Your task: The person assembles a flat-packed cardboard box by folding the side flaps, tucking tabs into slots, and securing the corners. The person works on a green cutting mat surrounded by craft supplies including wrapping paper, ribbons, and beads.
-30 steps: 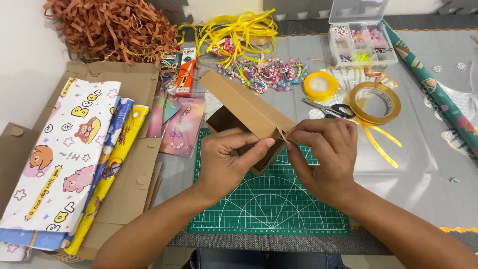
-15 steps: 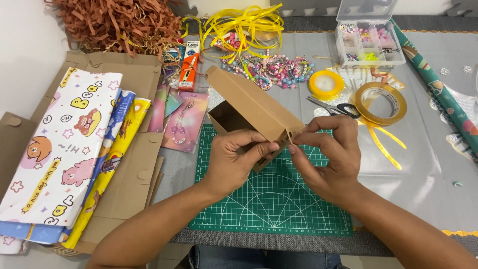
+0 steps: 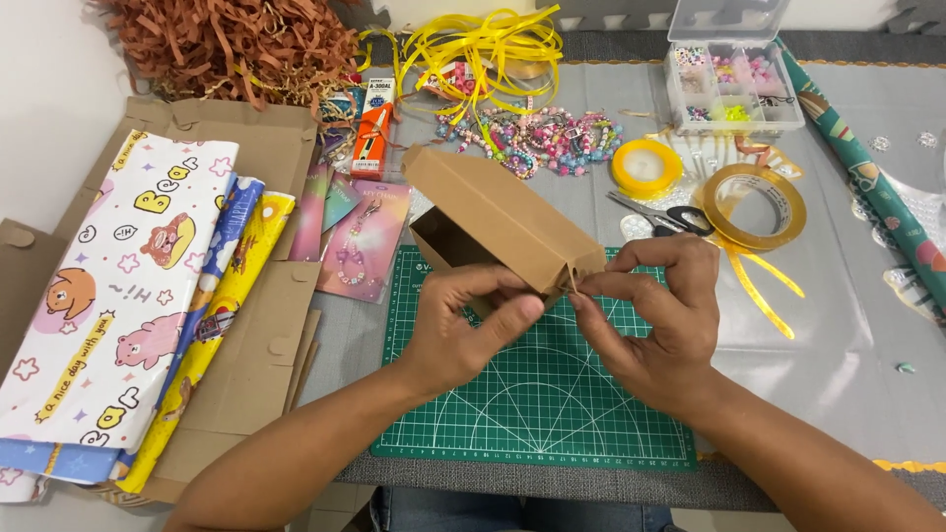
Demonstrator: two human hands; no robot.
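Hands [image 3: 572, 325] pinch box [image 3: 493, 212] near scissors [image 3: 655, 212].

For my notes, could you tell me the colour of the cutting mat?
Green with white grid lines, seen in the head view: cutting mat.

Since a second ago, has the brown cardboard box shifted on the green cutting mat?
No. The brown cardboard box still sits over the green cutting mat's top-left corner; left hand and right hand hold its near end as before.

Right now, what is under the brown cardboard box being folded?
Under the brown cardboard box lies the green cutting mat, on a grey table cover. The left hand and right hand hide the mat beneath them.
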